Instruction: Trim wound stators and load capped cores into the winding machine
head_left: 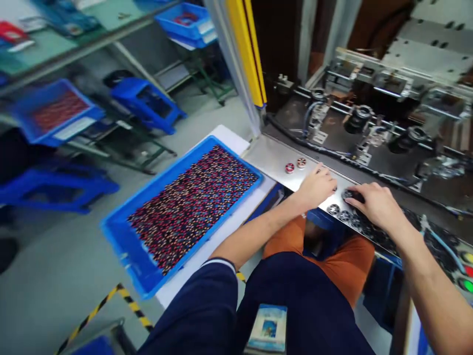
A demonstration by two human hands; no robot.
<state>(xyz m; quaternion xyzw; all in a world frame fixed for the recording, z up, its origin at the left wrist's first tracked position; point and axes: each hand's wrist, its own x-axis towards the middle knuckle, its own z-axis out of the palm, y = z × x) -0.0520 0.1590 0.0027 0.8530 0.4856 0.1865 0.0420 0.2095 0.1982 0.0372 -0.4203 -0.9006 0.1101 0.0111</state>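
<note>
My left hand [317,186] rests palm down on the steel ledge [273,157] of a machine, fingers curled over small round parts; what it holds is hidden. My right hand [373,203] lies just to its right, fingers bent over a row of dark round ring parts [340,212] along the ledge's near edge. Two small red-and-white round parts [295,165] sit on the ledge a little left of my left hand. A large blue tray [125,241] full of small red, blue and black pieces stands on a white stand to my left.
Behind the ledge the machine bed carries black cylindrical fixtures [357,118] and metal brackets. A yellow light-curtain post [248,49] rises at the ledge's left end. Green, red and yellow buttons [467,271] sit at the far right. Blue stools [148,103] and more blue trays stand on the floor at left.
</note>
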